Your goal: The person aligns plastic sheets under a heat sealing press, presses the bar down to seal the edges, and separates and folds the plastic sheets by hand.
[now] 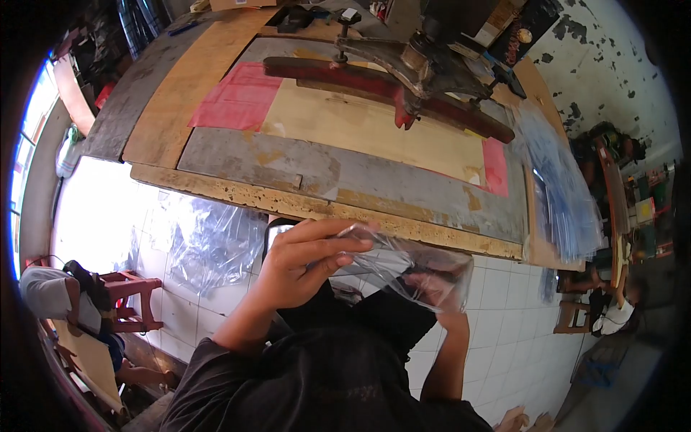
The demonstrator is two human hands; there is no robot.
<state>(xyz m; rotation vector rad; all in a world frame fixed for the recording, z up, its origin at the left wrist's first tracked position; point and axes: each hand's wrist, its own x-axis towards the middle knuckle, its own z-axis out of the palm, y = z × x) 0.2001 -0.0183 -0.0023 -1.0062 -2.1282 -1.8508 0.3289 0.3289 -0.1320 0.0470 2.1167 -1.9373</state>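
Between my hands, in front of the table edge, is a clear plastic sheet or pouch [403, 263]; I cannot tell which. At its left end, my left hand [306, 255] pinches the plastic between thumb and fingers. My right hand [434, 289] shows through the plastic at its lower right corner. It is behind or inside the plastic, and its fingers are blurred by reflections, so its grip cannot be made out.
A worn table [259, 155] carries a board with yellow and pink sheets [230, 93]. Above it stands a heavy press with a red bar [374, 83]. Clear plastic sheets [565, 187] are stacked at right; more plastic [216, 241] lies at left. People sit at both sides, one near a red stool [129, 291].
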